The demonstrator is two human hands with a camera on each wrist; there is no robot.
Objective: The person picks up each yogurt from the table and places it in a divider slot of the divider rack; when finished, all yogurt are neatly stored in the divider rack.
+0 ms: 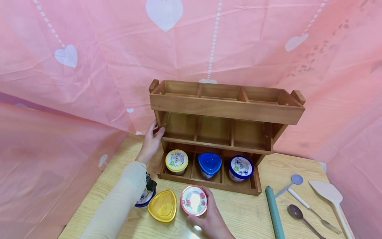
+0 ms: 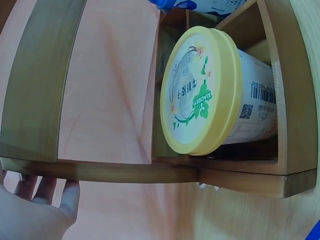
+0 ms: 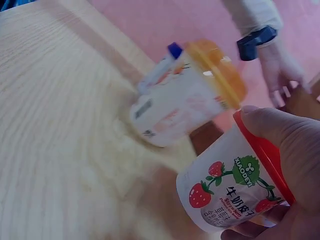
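My right hand (image 1: 212, 217) grips a strawberry yogurt tub (image 3: 227, 182) with a red rim, its printed lid facing up in the head view. Thumb and fingers wrap the tub near that rim. At the left end of the three-tier wooden rack (image 1: 226, 110), my left hand (image 1: 151, 142) holds the side upright, thumb in front and fingers behind. Inside the rack's bottom tier sit a yellow-lidded tub (image 2: 202, 92), a blue-lidded tub (image 1: 210, 163) and a dark-blue-rimmed tub (image 1: 241, 167), one per compartment. Beside the held tub stands a tub with a gold, rounded-triangle lid (image 1: 162, 205).
Another dark-blue-rimmed tub (image 1: 145, 198) is partly hidden under my left forearm. On the table's right lie a green stick-like item (image 1: 274, 212), a grey-blue spoon (image 1: 296, 179), a brown spoon (image 1: 295, 211), a fork (image 1: 323, 221) and a white spatula (image 1: 326, 192). Pink cloth hangs behind.
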